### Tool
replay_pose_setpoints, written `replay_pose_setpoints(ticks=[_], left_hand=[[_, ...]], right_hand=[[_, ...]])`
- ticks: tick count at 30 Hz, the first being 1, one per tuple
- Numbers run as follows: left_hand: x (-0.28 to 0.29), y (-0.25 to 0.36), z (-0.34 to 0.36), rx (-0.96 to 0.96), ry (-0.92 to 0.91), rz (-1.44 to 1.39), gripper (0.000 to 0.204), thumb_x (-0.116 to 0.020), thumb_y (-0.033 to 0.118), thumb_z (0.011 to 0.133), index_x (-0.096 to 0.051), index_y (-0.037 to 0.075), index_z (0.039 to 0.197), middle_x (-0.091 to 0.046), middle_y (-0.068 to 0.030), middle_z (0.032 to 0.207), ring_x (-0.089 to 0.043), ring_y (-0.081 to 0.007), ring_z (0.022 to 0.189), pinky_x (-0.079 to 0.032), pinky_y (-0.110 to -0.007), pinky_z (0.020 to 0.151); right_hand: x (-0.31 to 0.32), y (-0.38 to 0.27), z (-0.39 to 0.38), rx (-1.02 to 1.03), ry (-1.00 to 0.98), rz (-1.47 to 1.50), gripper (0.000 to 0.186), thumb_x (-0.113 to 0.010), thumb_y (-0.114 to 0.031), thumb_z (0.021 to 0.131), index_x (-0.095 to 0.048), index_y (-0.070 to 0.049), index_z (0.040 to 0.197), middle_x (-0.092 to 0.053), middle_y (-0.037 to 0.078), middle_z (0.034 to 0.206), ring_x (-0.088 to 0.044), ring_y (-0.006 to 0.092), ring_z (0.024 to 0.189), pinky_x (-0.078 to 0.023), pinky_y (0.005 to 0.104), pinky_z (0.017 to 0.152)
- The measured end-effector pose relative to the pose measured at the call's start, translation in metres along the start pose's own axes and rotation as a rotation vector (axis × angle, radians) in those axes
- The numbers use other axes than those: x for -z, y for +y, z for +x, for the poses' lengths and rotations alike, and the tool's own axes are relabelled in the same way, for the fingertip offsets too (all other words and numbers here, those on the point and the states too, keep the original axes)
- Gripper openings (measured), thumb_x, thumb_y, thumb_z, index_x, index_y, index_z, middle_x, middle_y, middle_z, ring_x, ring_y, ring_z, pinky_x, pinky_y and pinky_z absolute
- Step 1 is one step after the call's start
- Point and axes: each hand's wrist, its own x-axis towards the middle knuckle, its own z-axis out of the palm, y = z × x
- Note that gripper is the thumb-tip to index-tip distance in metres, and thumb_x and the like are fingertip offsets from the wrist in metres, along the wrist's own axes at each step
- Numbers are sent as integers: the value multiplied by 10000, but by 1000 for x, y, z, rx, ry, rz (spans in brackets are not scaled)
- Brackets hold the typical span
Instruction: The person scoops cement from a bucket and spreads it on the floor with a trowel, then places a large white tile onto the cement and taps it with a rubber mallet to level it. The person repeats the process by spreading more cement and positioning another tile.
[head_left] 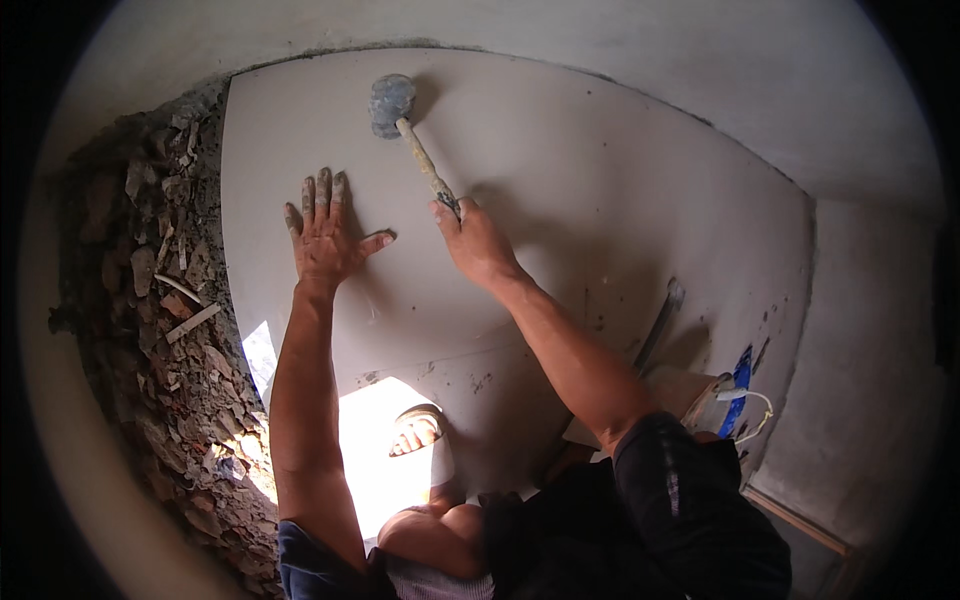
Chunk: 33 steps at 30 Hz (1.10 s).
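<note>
My left hand (328,238) lies flat on a large pale floor tile (520,120), its fingers spread and their tips smeared grey. In my right hand (475,240) is the wooden handle of a rubber mallet (393,104), gripped near its end. The mallet's dark, worn head points away from me, over the far left part of the tile, and throws a shadow to its right. Whether the head touches the tile, I cannot tell. Both forearms reach in from the lower edge.
Broken rubble (150,280) runs along the tile's left edge. Grey walls (640,40) border the far and right sides. At right are a long dark bar (660,322) and a bucket (700,400) with a white handle grip. My sandalled foot (416,432) stands in bright sunlight.
</note>
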Motion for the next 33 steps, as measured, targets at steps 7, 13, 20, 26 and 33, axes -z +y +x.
replay_pose_setpoints(ticks=[7, 13, 20, 26, 33], left_hand=[[-2, -1, -2, -27, 27, -11, 1203, -583, 822, 633, -193, 130, 1537, -175, -107, 1597, -98, -315, 1485, -80, -605, 1164], [-32, -9, -20, -144, 251, 49, 967, -445, 762, 828, -244, 125, 1527, -221, -139, 1581, -151, -357, 1469, -122, -620, 1143], [-71, -35, -174, -140, 191, 108, 797, -300, 662, 949, -267, 107, 1521, -218, -171, 1576, -152, -395, 1461, -103, -620, 1143], [-74, -35, -211, 97, 119, -20, 792, -333, 625, 953, -257, 75, 1518, -198, -202, 1575, -116, -411, 1465, -61, -622, 1142], [-47, -55, -141, 317, 277, -32, 973, -335, 755, 867, -190, 55, 1527, -160, -215, 1579, -82, -384, 1473, -18, -582, 1167]], right_hand=[[-25, -28, 16, 93, 137, 16, 474, -516, -444, 963, -550, 29, 973, -650, 199, 733, -647, 409, 723, -513, 464, 680], [-44, 26, -27, -44, 130, 55, 438, -545, -430, 948, -571, 7, 938, -648, 216, 755, -645, 418, 723, -512, 490, 665], [-83, 98, -132, -26, 298, 118, 402, -595, -396, 929, -559, 2, 896, -626, 232, 722, -639, 412, 702, -504, 483, 655], [-82, 115, -144, -76, 144, 117, 391, -572, -414, 937, -582, -25, 897, -633, 226, 737, -637, 429, 747, -505, 486, 679], [-21, 13, -69, 119, 102, 109, 462, -518, -437, 977, -568, 22, 986, -543, 115, 744, -532, 225, 669, -475, 389, 662]])
